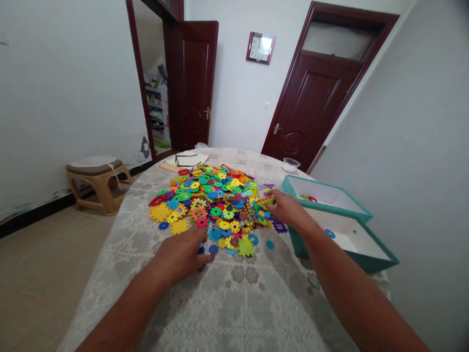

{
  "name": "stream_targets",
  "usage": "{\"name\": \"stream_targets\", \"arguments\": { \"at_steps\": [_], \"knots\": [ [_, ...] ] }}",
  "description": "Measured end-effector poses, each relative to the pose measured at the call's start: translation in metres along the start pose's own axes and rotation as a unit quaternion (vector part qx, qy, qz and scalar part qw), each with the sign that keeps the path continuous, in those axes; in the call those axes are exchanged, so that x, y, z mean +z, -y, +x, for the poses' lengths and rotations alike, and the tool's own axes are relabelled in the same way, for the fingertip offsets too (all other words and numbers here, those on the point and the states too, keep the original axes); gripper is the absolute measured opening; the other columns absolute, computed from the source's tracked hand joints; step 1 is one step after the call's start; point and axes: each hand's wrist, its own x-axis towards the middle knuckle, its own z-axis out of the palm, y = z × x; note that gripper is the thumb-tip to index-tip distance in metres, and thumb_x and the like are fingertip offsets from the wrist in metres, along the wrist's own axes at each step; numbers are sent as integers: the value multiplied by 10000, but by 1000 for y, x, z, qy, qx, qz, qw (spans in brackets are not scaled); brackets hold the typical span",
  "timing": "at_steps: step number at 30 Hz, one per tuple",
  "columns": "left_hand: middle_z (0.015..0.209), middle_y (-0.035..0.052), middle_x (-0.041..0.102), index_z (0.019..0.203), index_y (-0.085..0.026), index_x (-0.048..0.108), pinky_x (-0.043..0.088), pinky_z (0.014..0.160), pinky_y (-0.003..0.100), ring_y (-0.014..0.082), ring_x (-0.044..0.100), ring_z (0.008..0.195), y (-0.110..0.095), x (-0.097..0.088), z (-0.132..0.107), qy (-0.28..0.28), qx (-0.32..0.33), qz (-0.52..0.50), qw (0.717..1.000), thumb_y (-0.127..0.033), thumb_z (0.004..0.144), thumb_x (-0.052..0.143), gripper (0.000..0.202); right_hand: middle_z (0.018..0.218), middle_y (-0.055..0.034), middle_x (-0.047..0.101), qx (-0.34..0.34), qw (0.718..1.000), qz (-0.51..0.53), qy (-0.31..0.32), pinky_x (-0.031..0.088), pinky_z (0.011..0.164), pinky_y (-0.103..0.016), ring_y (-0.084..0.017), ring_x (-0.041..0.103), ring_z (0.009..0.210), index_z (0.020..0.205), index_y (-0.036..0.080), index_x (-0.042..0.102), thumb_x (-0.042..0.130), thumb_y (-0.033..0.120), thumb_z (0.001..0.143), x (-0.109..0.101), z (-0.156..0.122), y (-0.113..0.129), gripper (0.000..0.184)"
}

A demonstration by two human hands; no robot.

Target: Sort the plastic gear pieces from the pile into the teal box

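A big heap of colourful interlocking plastic pieces [227, 195], notched discs and square panels, lies on the table. At the heap's near left edge is my left hand [183, 252], thumb and fingers apart, beside a dark blue disc [213, 249]. The undersides of its fingers are hidden. My right hand [287, 208] is closed at the heap's right side, pinching a yellow-green plastic piece [265, 201]. Just below that piece are blue and green discs; whether they are joined to it I cannot tell. A purple square panel [279, 226] lies close to the right wrist.
Right of the heap stands a teal box [373, 266] with a blue disc inside, against a second teal box [322, 183] holding a few pieces. Glasses [186, 161] rest on paper at the back left. A clear plastic bowl [291, 164] sits at the far right edge.
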Motion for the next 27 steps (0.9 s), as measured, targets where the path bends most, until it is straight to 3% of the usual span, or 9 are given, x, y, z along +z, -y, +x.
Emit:
{"name": "stream_targets", "arguments": {
  "at_steps": [3,7,11,15,17,19,22,27],
  "knots": [
    [1219,139,655,1178,-235,618,505,763,383,330,686,1012,9,-7,-5,42,-52,62,996,-465,828,652,420,1099,-209,744,94,990,-98,-29,484,877,-366,-317,699,1034,1341,98,605,620,177,926,-8,42,-9,422],
    [1294,181,629,1339,-216,566,517,791,402,356,687,1034,12,-10,-11,66,-67,59,994,-429,742,741,658,1267,-282,670,114,985,-110,-67,469,963,-408,-347,648,1173,1421,31,528,521,137,962,-8,59,-8,471],
    [1213,154,674,1251,-222,607,521,816,401,353,687,1033,17,-6,-10,87,-57,54,993,-397,730,755,569,1286,-187,690,35,995,-77,-45,454,1021,-358,-287,638,1198,1306,123,644,509,200,997,8,27,10,346],
    [1155,129,701,1160,-224,631,514,838,395,339,674,1050,22,-2,-6,102,-35,23,994,-379,752,747,451,1108,-119,749,-60,997,5,51,490,922,-339,-250,692,1018,1130,185,710,498,277,1019,31,-34,31,257],
    [1137,114,707,1130,-236,638,509,832,388,331,672,1045,23,-1,-4,102,-22,6,995,-381,763,738,407,1156,-122,737,-90,989,29,115,489,940,-351,-254,686,1046,1185,189,697,541,304,999,40,-61,36,268],
    [1127,105,707,1112,-243,640,506,821,386,329,669,1037,22,1,-2,99,-14,-4,995,-387,771,727,380,1283,-137,690,-118,978,44,167,470,1010,-372,-275,648,1164,1320,195,643,625,326,950,48,-80,36,392],
    [1128,105,697,1109,-247,642,502,821,390,326,661,1030,19,5,0,81,0,-11,997,-380,780,718,363,1389,-146,609,-131,971,61,191,445,1065,-386,-292,580,1271,1422,215,565,711,341,889,57,-92,35,567],
    [1151,95,677,1098,-253,635,492,852,376,297,642,1048,9,12,5,64,40,-1,997,-372,814,714,318,1291,-133,609,-133,970,101,179,455,1037,-394,-284,591,1196,1282,214,612,721,317,885,61,-92,32,424]
  ]
}}
